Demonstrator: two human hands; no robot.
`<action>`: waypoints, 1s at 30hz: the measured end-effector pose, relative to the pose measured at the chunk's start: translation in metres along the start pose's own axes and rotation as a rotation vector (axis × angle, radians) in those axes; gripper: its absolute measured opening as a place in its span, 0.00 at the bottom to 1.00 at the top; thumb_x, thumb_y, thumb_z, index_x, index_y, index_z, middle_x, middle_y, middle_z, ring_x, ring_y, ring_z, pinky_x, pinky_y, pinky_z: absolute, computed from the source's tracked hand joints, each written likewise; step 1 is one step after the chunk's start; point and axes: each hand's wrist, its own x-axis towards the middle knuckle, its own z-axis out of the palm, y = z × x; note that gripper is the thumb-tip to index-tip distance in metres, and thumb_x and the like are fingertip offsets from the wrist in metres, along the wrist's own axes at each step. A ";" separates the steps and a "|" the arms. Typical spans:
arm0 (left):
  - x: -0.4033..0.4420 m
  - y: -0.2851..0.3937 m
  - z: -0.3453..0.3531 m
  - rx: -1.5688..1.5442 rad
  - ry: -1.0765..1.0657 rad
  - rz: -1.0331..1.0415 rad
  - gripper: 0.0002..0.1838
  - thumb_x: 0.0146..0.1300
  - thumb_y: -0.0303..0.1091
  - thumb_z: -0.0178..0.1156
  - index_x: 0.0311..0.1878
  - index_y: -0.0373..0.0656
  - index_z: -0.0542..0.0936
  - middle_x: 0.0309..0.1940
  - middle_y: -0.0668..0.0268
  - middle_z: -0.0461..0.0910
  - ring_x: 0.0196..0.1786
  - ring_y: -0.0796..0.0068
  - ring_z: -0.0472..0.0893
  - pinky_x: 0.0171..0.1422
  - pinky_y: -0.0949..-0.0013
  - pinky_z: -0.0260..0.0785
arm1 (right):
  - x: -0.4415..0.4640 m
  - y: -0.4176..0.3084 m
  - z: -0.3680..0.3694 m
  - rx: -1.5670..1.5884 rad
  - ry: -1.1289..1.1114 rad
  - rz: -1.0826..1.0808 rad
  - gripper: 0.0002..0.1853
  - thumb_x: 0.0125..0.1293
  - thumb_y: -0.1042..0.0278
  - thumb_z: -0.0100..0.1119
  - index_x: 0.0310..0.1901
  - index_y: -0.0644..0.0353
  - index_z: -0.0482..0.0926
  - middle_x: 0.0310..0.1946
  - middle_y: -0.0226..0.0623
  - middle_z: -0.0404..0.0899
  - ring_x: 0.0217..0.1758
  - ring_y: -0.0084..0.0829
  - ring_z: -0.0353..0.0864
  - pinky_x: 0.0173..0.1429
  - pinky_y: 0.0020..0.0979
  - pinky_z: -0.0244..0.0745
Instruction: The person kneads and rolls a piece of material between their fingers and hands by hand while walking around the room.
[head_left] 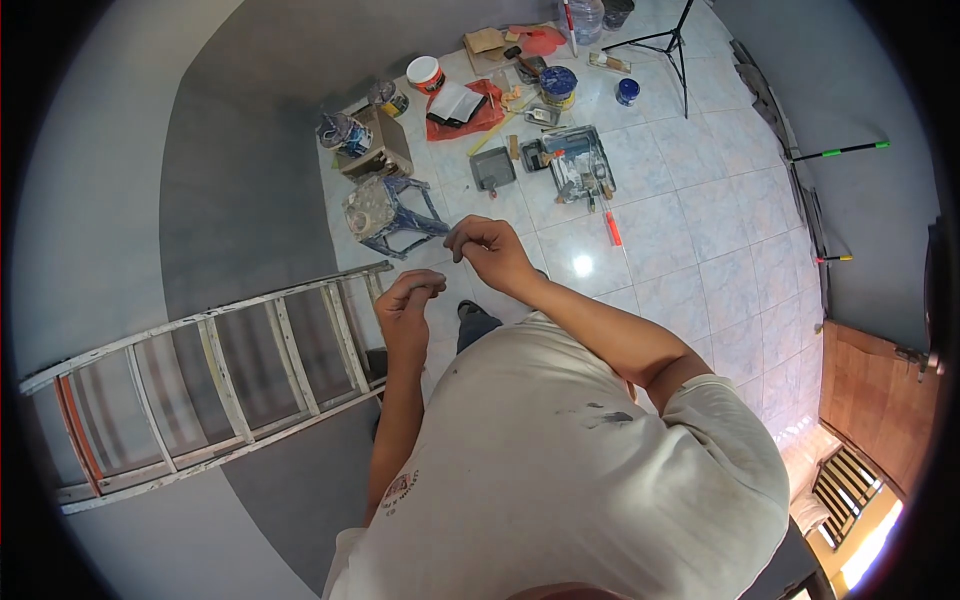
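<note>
Stool [373, 207] on floor [665, 235] beyond left hand [408, 298] and right hand [493, 256], each grip curled closed, contents unclear.

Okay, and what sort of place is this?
Probably an indoor room being painted: a paint-smeared tray on the tiled floor, a ladder and a wall in two greys.

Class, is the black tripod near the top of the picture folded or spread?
Spread: the tripod has its legs angled widely apart over the tiled floor.
</note>
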 end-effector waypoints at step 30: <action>-0.207 -0.029 0.077 -0.184 -0.002 -0.189 0.16 0.80 0.28 0.60 0.66 0.37 0.76 0.54 0.61 0.86 0.54 0.72 0.86 0.61 0.67 0.76 | -0.205 -0.053 -0.024 -0.475 -0.432 0.093 0.10 0.73 0.67 0.64 0.52 0.57 0.78 0.43 0.40 0.76 0.48 0.43 0.77 0.53 0.40 0.74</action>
